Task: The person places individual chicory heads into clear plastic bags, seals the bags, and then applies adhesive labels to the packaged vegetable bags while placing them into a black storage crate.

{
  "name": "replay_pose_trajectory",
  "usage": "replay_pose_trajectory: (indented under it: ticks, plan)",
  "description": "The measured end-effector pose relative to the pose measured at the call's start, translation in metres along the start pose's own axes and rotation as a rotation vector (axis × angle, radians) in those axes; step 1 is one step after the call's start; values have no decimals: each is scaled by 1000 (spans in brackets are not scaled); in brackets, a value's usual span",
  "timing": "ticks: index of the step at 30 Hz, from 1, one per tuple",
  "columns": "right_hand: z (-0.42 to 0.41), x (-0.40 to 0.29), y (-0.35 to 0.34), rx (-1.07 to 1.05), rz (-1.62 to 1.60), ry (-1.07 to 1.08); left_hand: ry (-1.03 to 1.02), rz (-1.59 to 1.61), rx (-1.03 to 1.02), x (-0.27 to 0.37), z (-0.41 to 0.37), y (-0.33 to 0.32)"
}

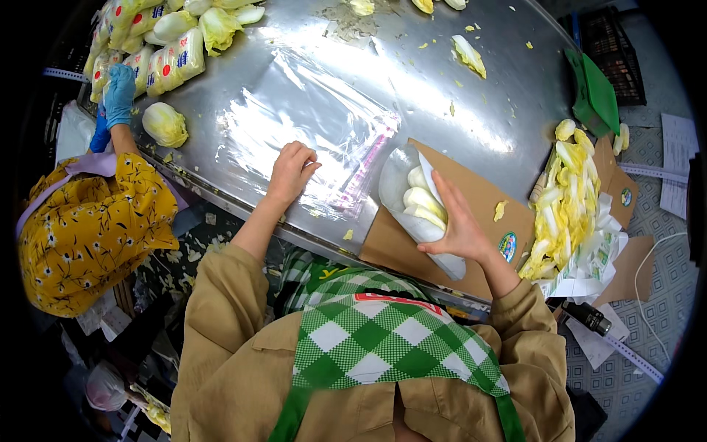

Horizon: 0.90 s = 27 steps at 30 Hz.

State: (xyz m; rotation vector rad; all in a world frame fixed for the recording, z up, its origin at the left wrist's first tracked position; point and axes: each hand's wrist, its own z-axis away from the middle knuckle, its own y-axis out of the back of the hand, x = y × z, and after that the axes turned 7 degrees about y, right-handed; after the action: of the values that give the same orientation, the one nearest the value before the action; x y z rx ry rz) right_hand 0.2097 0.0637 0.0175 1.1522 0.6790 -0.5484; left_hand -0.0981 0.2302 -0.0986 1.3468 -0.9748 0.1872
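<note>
My right hand (461, 221) is closed round the side of a white paper wrap (399, 172), which lies over a flat cardboard sheet (475, 185). Several small pale napa cabbages (424, 200) show inside the wrap. My left hand (291, 172) is at the lower left part of a stack of clear plastic bags (315, 121) on the steel table (232, 182); its fingers are curled together, and whether they pinch a bag edge is hard to see. Pink printing runs along the right edge of the bags.
Packed cabbages (175, 62) are piled at the upper left, near a co-worker's gloved hand (119, 96). A loose cabbage (165, 125) lies close by. Yellow cabbage leaves (563, 204) are heaped at the right, below a green plastic container (595, 94). Leaf scraps dot the table.
</note>
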Motion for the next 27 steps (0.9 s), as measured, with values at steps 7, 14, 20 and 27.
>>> replay_pose_trajectory:
  ticks: [7, 14, 20, 27]
  plan:
    - [-45, -36, -9, -22, 83, 187, -92, -76, 44, 4, -5, 6]
    - [-89, -53, -30, -137, 127, 186, -66, -91, -173, -13, -10, 16]
    - [-83, -38, -38, -318, 230, 38, 9, -76, -173, -7, -6, 20]
    - [-87, -44, -35, -368, 231, -6, 50, -154, -100, -5, -10, 14]
